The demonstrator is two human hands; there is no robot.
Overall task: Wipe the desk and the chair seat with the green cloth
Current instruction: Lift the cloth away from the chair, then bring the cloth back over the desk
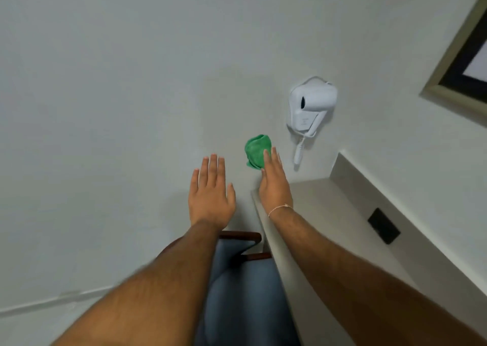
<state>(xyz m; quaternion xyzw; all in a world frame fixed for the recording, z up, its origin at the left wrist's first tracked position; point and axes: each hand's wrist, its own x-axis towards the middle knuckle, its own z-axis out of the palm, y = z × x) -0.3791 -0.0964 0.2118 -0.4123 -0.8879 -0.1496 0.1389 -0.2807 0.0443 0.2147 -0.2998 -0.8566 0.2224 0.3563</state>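
The green cloth (257, 152) is bunched into a ball in front of the pale wall, just past the fingertips of my right hand (275, 185). That hand is stretched out flat above the near corner of the desk (316, 208). Its fingers are straight and none curl around the cloth. The thumb tip is close to the cloth's lower end. My left hand (210, 195) is also flat with fingers extended, to the left of the desk, holding nothing. Below my forearms is the blue chair seat (245, 293) with its dark wooden frame (241, 236), pushed against the desk's edge.
A white wall-mounted hair dryer (312, 103) hangs above the desk, its cord dangling. A black socket plate (383, 225) sits on the desk's raised back. A framed picture (458, 61) is at the upper right. The wall's skirting (52, 303) runs at the lower left.
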